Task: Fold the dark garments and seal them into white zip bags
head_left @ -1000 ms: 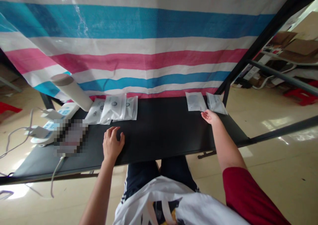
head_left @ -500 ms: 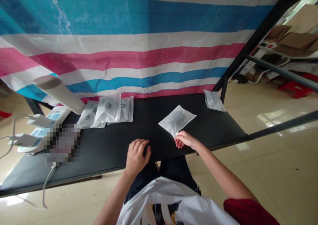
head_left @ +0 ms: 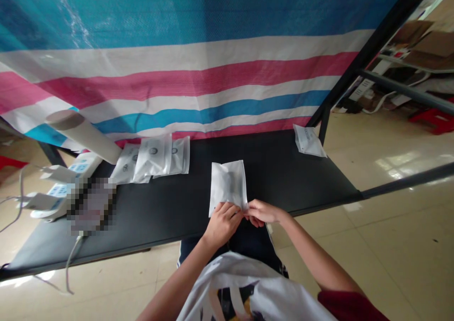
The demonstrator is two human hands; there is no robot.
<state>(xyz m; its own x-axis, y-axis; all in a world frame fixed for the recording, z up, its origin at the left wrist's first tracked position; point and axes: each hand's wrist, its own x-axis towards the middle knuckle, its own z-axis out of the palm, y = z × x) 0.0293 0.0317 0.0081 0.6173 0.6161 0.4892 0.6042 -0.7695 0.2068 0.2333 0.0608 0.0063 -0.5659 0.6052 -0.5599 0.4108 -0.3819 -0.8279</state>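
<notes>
A frosted white zip bag (head_left: 228, 181) with something dark inside lies near the table's front edge, its top pointing away from me. My right hand (head_left: 261, 212) pinches the bag's near right corner between thumb and fingers. Across the bag's near edge rests my left hand (head_left: 224, 222), fingers bent and pressed together on the plastic; its thumb is mostly hidden. The two hands almost meet at that corner.
Several similar printed bags (head_left: 153, 155) lie at the left on the black table (head_left: 273, 169); another bag (head_left: 309, 140) sits far right. A white cylinder (head_left: 85, 134), a power strip (head_left: 58, 195) and a blurred-out device (head_left: 92, 206) with a cable occupy the left end. Striped sheeting (head_left: 198, 84) hangs behind.
The bag has turned upright and come left and nearer to me, held by my right hand. My left hand has moved right from the tabletop onto the bag's near edge.
</notes>
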